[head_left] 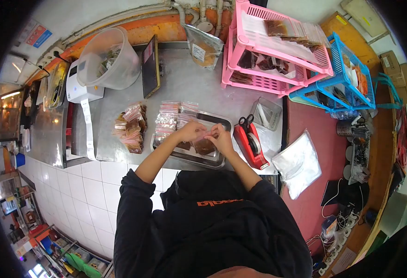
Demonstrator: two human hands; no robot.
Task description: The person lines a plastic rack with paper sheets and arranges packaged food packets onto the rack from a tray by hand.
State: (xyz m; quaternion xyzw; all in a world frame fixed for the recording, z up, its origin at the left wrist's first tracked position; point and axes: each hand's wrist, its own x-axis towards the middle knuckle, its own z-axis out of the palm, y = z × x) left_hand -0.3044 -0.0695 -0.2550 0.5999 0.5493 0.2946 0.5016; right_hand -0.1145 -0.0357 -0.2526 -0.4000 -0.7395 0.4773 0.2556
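Observation:
Over a metal tray, my left hand and my right hand meet at the top of a small clear zip bag with brown contents. The fingers of both hands are closed on its upper edge. Red-striped zip bags lie in rows at the left and back of the tray, partly behind my left hand. Further left on the metal table is a loose pile of filled brown zip bags.
A red tape dispenser with black scissors stands right of the tray. Behind are a clear tub, a label printer, a tablet and a standing pouch. Pink and blue racks rise at back right.

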